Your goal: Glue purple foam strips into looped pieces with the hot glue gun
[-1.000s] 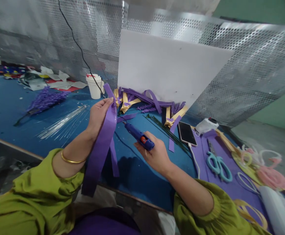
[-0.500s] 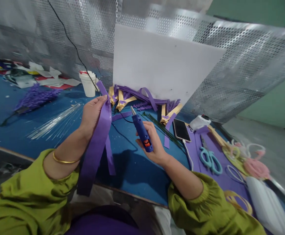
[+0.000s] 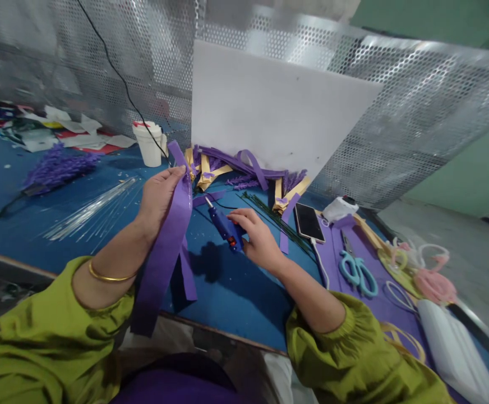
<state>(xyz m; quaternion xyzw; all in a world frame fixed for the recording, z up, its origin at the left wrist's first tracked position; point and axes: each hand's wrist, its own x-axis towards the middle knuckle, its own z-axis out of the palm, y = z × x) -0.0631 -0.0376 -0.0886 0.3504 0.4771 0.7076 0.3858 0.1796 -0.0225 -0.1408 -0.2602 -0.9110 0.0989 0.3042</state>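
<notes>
Pinched in my left hand (image 3: 160,196) is a long purple strip (image 3: 164,252), likely paper or foam, hanging down past the table's front edge. A shiny line of glue runs along its upper right edge. My right hand (image 3: 257,238) is closed on a blue glue gun (image 3: 223,224), whose metal nozzle points up and left, apart from the strip. Behind the hands lie small bunches of purple flowers in tan wraps (image 3: 206,174), along with more purple strips (image 3: 236,160).
On the left are a purple flower bunch (image 3: 59,168), clear thin rods (image 3: 93,210) and a white cup (image 3: 148,145). Green stems (image 3: 286,227), a phone (image 3: 309,222) on a white cable and teal scissors (image 3: 357,272) lie right. A white board (image 3: 278,106) stands behind.
The glue gun in my right hand has moved down and left and tilted further left. My left hand keeps the purple strip in nearly the same place.
</notes>
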